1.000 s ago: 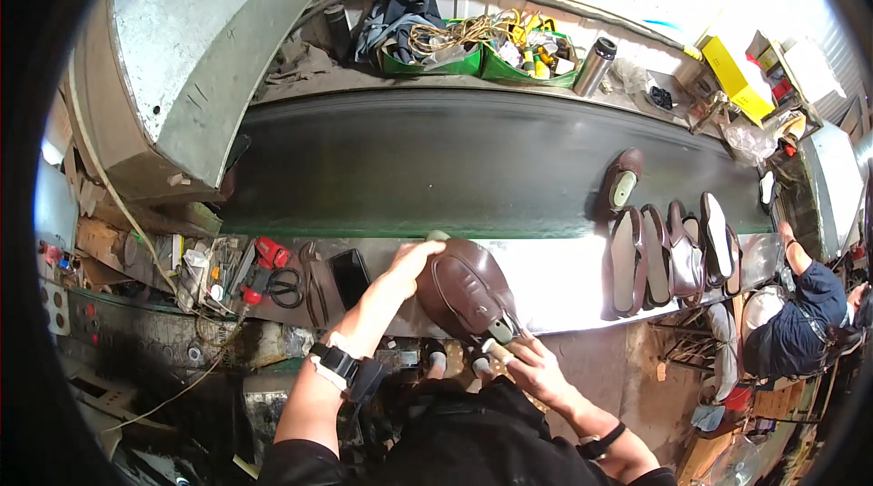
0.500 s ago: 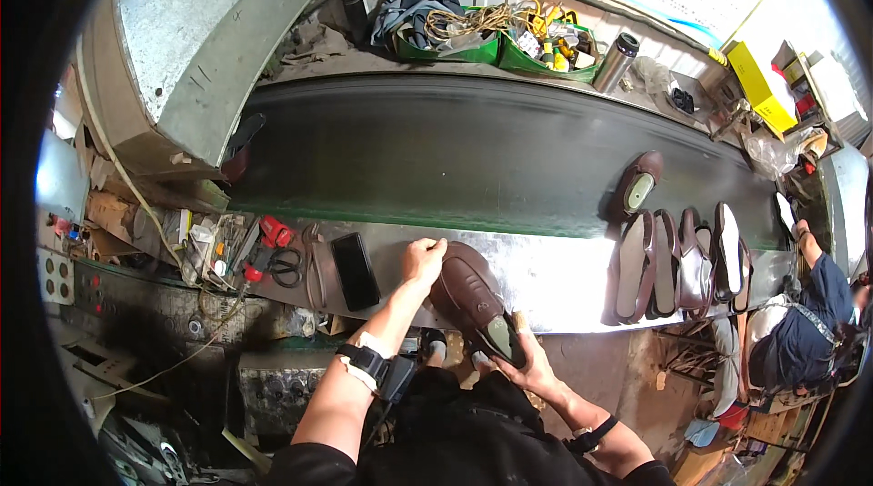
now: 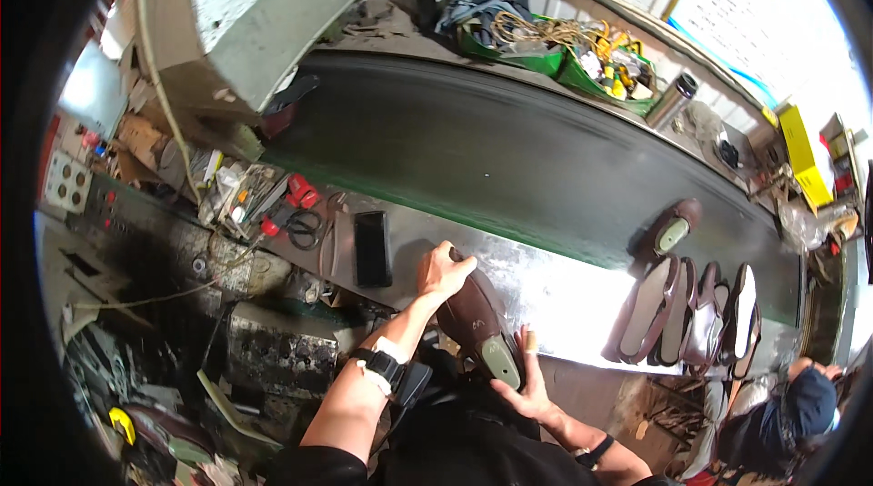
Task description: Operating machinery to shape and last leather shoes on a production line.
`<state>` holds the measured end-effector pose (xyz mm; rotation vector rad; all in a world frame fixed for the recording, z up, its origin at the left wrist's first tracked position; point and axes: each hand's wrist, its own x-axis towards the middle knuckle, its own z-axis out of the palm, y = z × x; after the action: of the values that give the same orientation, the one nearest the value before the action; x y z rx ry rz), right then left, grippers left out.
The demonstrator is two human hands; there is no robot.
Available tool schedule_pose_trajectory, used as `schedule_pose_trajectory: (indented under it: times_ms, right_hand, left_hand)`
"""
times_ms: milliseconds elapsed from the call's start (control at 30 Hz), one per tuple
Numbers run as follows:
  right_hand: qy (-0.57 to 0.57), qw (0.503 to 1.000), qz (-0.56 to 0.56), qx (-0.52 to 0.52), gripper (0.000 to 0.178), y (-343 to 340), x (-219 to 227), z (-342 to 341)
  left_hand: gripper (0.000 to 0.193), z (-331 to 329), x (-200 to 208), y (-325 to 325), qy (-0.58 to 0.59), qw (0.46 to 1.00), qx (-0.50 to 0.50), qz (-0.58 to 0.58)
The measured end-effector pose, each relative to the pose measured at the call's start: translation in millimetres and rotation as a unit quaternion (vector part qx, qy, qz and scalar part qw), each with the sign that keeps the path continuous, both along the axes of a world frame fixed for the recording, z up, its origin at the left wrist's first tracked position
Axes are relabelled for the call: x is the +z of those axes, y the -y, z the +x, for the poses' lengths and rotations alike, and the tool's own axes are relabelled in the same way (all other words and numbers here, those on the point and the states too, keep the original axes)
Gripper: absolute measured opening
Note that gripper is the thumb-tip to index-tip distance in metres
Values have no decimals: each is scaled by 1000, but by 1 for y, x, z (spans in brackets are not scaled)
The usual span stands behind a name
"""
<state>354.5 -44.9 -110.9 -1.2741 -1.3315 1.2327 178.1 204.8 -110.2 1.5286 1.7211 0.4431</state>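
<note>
Centrally in the head view, the brown shoe (image 3: 473, 311) hangs over the near edge of the metal bench (image 3: 509, 272), heel nearest. The left hand (image 3: 446, 272) pinches its far toe end; the right hand (image 3: 529, 388) touches the heel, digits spread, its clamping unclear. Left lies a black phone (image 3: 371, 250); right, a row of shoes (image 3: 675, 318).

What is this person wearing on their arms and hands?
Black sleeves show at the lower edge. The left forearm carries a black watch over white wrapping, with a boxy black device beside it. The right forearm has a black wristband, and tan covering wraps one of the right fingers.
</note>
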Motion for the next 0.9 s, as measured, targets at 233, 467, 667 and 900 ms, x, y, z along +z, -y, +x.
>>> schedule_pose_trajectory:
  times_ms: [233,467,667,900]
  right_hand:
    - [-237,891,-386,39,100,-100,85,-31]
    - [-180,958,-187,121,72,-87,139,-153]
    - [-173,942,-159,241,57,-44,159,-283]
    - [-261,879,-244,315,68,11,175,-410]
  left_hand:
    - [39,-58,81,50,118,987,87,68]
    - [38,-185,145,123,90,947,241,193]
    - [40,-310,196,227,-15,862,462,208]
    - [61,-457,224,358,-219,634,570,474]
